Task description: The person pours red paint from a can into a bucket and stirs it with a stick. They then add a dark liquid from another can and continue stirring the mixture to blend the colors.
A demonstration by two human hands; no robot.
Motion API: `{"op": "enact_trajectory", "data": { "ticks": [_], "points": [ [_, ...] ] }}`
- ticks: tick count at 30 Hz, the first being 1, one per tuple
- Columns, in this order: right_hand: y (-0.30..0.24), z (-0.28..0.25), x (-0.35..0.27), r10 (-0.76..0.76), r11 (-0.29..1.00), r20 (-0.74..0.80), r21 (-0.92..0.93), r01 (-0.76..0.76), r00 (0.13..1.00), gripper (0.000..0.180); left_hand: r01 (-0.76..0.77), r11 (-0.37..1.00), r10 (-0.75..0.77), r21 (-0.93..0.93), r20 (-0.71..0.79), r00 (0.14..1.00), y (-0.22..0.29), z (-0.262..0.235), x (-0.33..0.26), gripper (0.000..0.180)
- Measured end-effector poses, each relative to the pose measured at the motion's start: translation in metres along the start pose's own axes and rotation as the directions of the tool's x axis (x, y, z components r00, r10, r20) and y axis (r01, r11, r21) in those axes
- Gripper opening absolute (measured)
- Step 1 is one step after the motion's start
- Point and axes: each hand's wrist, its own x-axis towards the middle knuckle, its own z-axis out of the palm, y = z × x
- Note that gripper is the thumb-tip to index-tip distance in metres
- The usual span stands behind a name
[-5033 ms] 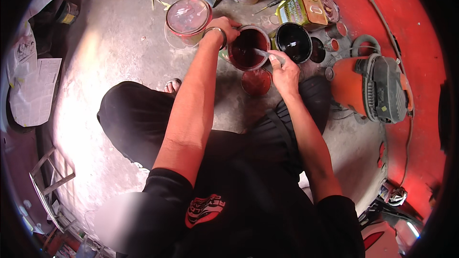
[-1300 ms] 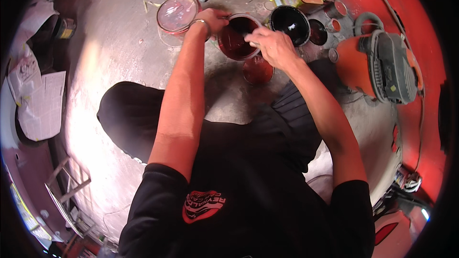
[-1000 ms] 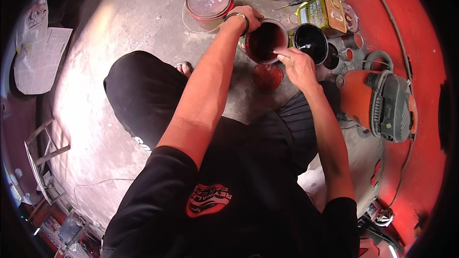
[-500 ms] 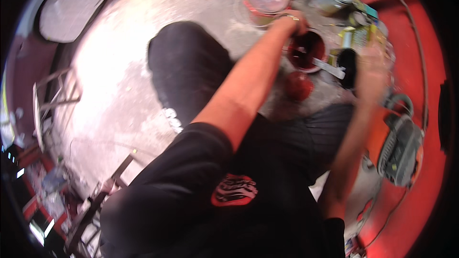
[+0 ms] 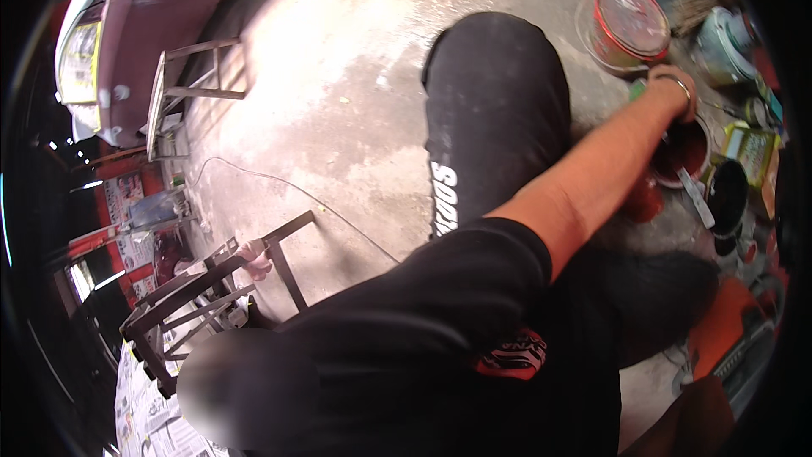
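Stirrer (image 5: 697,200): freed from right hand, now leaning on paint can (image 5: 708,142)'s near rim.
Left hand (image 5: 677,91): gripping far rim.
Right hand: out of view; can't tell grip.
Paint can: on floor (image 5: 338,144).
Stirring: likely paused.

On the right were one bare left hand (image 5: 677,91), one round pail of dark red paint (image 5: 707,137), one flat grey stick (image 5: 697,199), one black round pot (image 5: 732,176), one square yellow can (image 5: 751,147), one red tub with a lid (image 5: 628,27) and one blue-green bucket (image 5: 719,49). On the left were two brown straight-legged stands (image 5: 205,93).
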Motion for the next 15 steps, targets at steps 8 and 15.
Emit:
{"op": "enact_trajectory", "data": {
  "ticks": [8, 15],
  "points": [
    [0.002, -0.003, 0.002, 0.016, 1.0, 0.015, -0.013, -0.016, 1.0, 0.038, -0.059, 0.998, 0.06, -0.012, 0.026, 0.998, 0.01, 0.006, -0.001, 0.043],
    [-0.002, 0.002, 0.005, 0.016, 1.0, 0.018, -0.001, -0.016, 1.0, 0.04, -0.029, 0.998, 0.032, -0.052, 0.06, 0.998, 0.009, 0.004, 0.006, 0.048]
  ]
}}
